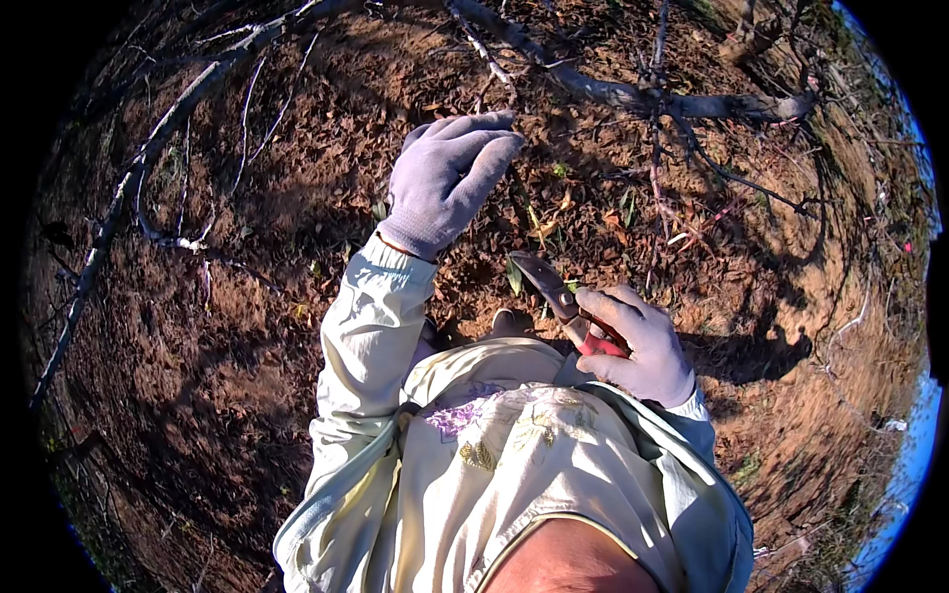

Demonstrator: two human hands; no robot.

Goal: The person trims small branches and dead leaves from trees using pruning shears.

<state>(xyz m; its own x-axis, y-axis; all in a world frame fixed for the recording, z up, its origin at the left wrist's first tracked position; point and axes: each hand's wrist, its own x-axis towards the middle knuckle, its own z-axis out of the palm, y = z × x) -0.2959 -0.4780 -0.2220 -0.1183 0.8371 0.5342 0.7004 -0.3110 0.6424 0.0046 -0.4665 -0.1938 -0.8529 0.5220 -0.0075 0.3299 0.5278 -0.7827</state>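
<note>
My left hand (pixel 452 178), in a grey-lilac glove, is raised in front of me with its back to the camera. Its fingertips are beside the end of a thin twig (pixel 485 55); whether they touch or grip it cannot be told, as the palm is hidden. My right hand (pixel 641 345), gloved likewise, is closed around the red handles of pruning shears (pixel 552 289) near my waist. The dark blades point up and to the left, over the leaf-strewn ground. A thick grey branch (pixel 615 93) crosses beyond both hands.
A long pale branch (pixel 148 152) curves down the left side, with thin hanging twigs (pixel 247 126). Side shoots (pixel 741 181) spread from the thick branch on the right. Dry leaves (pixel 311 170) cover reddish soil below, and a shoe tip (pixel 503 320) shows under my jacket.
</note>
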